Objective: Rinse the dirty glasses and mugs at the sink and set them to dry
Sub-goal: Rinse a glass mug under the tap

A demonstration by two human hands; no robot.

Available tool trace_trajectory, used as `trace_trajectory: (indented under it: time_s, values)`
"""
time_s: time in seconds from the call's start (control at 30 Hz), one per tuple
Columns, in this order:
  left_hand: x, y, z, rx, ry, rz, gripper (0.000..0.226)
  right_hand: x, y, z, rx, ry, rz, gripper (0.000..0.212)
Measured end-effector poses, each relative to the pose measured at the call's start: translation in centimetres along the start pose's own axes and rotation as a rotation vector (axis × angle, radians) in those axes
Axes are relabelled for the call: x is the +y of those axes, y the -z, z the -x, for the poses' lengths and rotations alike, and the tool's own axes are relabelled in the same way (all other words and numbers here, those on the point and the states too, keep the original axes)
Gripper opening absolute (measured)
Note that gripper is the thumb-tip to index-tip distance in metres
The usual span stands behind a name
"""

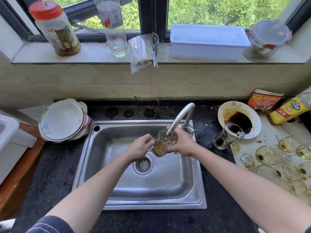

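Open room is found across the front of the sink basin (168,179). Its back is crossed by the faucet (179,117); its sides are flanked by stacked plates (62,120) and a mug (223,137).

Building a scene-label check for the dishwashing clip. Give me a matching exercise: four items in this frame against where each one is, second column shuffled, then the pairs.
Things
1. patterned glass
2. handled glass mug
3. plate stack
4. white lidded box

Places
A. on the windowsill
B. gripped by the left hand and right hand under the faucet spout
C. on the counter, left of the sink
D. right of the sink, in front of the sauce-stained bowl

Pairs: 1-B, 2-D, 3-C, 4-A
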State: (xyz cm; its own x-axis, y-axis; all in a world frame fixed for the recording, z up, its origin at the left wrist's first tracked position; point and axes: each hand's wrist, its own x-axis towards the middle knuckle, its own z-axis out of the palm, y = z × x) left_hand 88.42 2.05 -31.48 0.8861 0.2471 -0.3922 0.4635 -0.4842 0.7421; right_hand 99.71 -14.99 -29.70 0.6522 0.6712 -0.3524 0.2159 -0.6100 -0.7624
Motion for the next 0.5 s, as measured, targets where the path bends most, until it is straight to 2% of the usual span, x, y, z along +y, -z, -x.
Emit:
trace_trajectory:
  time_s: [0.13, 0.27, 0.4, 0.5]
  values:
    - [0.1, -0.3, 0.7, -0.106, 0.154, 0.338, 0.018, -0.1, 0.4, -0.2, -0.031, -0.042, -0.150, 0.047]
    - [0.3, -1.1, 0.7, -0.175, 0.252, 0.605, 0.020, -0.4, 0.9, -0.1, -0.011, -0.028, -0.180, 0.051]
    - [0.3, -1.6, 0.5, -0.158, 0.244, 0.575, 0.012, -0.2, 0.9, 0.5, 0.000, 0.046, -0.026, 0.065]
    - [0.5, -1.8, 0.4, -0.140, 0.187, 0.480, 0.015, 0.1, 0.9, 1.0, 0.003, 0.076, 0.044, 0.064]
